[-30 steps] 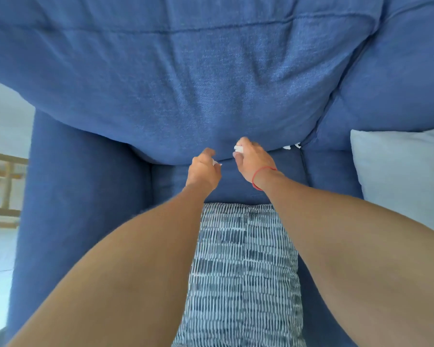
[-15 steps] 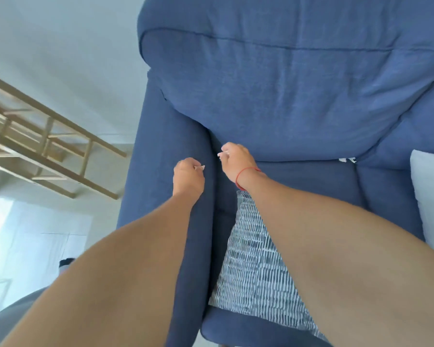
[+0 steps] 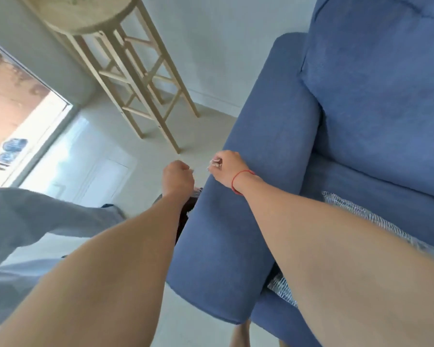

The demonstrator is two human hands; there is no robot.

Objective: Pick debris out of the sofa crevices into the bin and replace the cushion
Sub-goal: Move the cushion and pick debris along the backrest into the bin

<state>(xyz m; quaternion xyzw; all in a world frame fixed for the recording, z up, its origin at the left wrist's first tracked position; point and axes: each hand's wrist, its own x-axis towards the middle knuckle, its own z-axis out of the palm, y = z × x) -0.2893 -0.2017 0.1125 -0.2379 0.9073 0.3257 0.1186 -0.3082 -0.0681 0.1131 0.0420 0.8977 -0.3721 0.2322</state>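
While your forearms stretch out over the sofa armrest [image 3: 238, 221], the patterned cushion [image 3: 346, 209] lies on the seat beside you. Your left hand [image 3: 178, 178] is fisted, contents hidden; your right hand [image 3: 227, 170] pinches white debris [image 3: 215, 163]. The dark bin [image 3: 186, 216] is mostly hidden below, so releasing early could scatter scraps across the floor [image 3: 110, 166].

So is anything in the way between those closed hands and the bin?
The blue fabric sofa armrest lies under the right hand. The left hand hangs over a dark object beside it, possibly the bin, mostly hidden.
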